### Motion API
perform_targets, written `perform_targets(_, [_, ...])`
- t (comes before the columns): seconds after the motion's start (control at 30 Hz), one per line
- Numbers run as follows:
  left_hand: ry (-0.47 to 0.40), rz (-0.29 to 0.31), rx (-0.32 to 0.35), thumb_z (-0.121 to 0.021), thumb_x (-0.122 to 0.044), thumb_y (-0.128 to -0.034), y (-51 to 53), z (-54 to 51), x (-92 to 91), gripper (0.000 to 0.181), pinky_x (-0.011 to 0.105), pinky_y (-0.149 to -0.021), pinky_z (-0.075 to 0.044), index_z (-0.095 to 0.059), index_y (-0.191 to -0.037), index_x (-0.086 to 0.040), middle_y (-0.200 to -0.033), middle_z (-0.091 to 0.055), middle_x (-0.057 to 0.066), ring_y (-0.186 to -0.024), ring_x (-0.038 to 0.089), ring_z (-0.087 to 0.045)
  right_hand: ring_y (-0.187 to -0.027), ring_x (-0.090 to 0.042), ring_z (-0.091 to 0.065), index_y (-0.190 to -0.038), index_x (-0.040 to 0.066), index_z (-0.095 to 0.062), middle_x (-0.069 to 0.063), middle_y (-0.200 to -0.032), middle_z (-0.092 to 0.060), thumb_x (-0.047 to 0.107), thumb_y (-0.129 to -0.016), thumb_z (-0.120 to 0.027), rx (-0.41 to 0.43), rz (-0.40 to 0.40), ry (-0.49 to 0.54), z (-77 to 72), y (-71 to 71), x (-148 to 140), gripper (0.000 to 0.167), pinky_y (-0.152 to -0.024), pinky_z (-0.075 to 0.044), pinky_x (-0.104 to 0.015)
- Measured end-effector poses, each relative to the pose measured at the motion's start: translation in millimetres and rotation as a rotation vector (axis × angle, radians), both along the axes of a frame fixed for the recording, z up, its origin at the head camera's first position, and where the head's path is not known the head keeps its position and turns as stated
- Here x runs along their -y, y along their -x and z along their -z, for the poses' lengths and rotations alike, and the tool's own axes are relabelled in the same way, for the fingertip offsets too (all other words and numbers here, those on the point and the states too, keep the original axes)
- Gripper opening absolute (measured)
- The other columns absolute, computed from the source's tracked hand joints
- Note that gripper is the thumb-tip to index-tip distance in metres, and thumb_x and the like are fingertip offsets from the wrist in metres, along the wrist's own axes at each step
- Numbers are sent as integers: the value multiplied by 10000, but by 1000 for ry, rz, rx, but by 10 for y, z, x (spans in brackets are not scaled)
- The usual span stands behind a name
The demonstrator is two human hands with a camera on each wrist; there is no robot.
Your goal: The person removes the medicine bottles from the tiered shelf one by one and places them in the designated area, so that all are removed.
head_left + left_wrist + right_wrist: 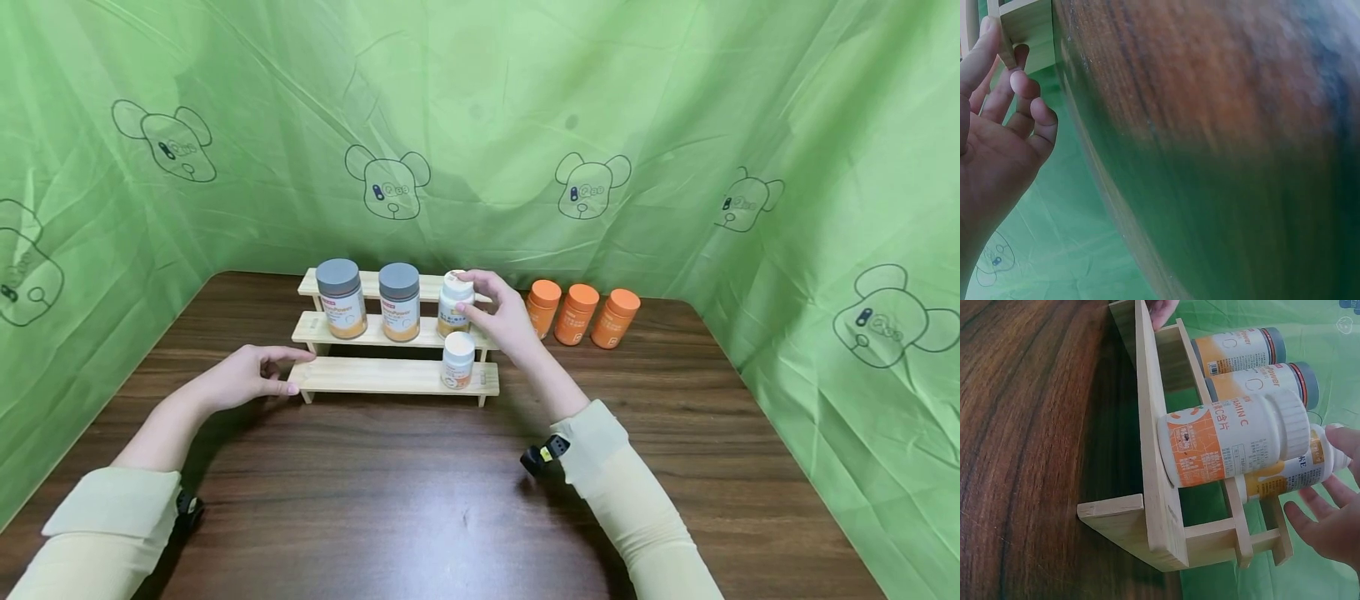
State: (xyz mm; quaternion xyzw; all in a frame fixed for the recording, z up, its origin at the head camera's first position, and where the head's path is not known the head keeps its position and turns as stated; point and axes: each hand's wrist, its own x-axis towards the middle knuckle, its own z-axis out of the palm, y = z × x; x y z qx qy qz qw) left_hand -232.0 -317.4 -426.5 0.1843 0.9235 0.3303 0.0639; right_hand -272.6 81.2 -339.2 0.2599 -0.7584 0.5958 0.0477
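A three-tier wooden rack stands on the table. My left hand holds the left end of its lowest tier between thumb and fingers, seen also in the left wrist view. With thumb and fingers at the cap and upper side, my right hand grips a white bottle with a yellow label on the right of the middle tier. In front, on the lowest tier, a white vitamin C bottle stands upright. Two grey-capped jars stand on the middle tier, to the left.
Three orange bottles stand in a row on the table, right of the rack. The dark wooden table reaches forward to me. Green curtains with bear drawings enclose the back and sides.
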Motion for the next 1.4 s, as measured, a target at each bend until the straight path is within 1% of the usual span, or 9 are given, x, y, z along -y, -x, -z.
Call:
perform_targets(0.3, [-11,1,7,-757,-318,-784,9,6,4,528,268,-544,-395,-603,-1267,-170,-643,-489,-4,-593,99,-457,-1164,-247,-544,-1228,29,-557,-119,-1264,-583,44,-856,-674,9,24,-21,-1,36,4,390,-956,-443,-441])
perform_targets(0.53, [-18,7,1,-757,-306,-786,3,-13,-11,524,269,-539,-395,-604,-1264,-153,-635,-499,-1,-589,107,-466,-1123,-180,-560,-1165,112,-595,-35,-1239,-608,126,-845,-709,5,53,-11,162,195,-28,340,-946,-452,-443])
perform_targets(0.67, [-12,2,4,-757,-318,-784,-5,-30,-21,526,267,-541,-389,-606,-1262,-158,-637,-481,-1,-593,108,-453,-1107,-159,-564,-1143,104,-602,-25,-1227,-614,133,-836,-720,-9,59,-8,166,198,-54,330,-920,-475,-403])
perform_targets(0.77, [-7,2,6,-756,-321,-783,-8,-34,-24,526,266,-540,-387,-606,-1262,-162,-637,-470,-4,-592,105,-444,-1109,-172,-559,-1141,78,-604,-57,-1220,-612,101,-831,-721,-2,51,8,141,172,-74,332,-911,-481,-394])
perform_targets(1.0, [-9,6,6,-760,-316,-780,-15,-22,-13,530,263,-542,-389,-603,-1263,-164,-625,-471,-17,-581,90,-450,-1115,-233,-559,-1155,-32,-573,-145,-1226,-599,8,-839,-679,-9,36,2,-77,-16,-102,335,-902,-484,-393])
perform_targets(1.07, [-4,7,11,-757,-322,-782,-14,-18,-12,534,262,-546,-389,-599,-1269,-171,-628,-470,-20,-582,88,-450,-1115,-248,-558,-1156,-29,-575,-151,-1221,-600,14,-842,-678,-14,40,1,-105,-30,-121,333,-902,-480,-413])
perform_targets(1.17, [-1,7,15,-753,-331,-783,-11,-10,-8,536,262,-548,-387,-596,-1272,-176,-630,-470,-18,-584,90,-451,-1112,-242,-559,-1159,-20,-576,-143,-1227,-602,25,-846,-678,-17,50,-12,-146,-48,-163,333,-898,-481,-390])
perform_targets(1.3, [-1,5,9,-752,-331,-785,-10,-12,-6,530,266,-544,-388,-599,-1269,-179,-632,-468,-13,-586,93,-446,-1100,-230,-564,-1158,-3,-581,-133,-1230,-607,39,-843,-688,-18,57,-18,-197,-60,-223,335,-906,-470,-403])
perform_targets(1.4, [3,9,-6,-755,-321,-784,-16,-24,-12,525,265,-539,-385,-603,-1264,-172,-629,-461,-13,-583,92,-439,-1100,-229,-569,-1152,-6,-583,-133,-1223,-611,31,-834,-695,-18,63,-2,-233,-73,-268,339,-921,-452,-459])
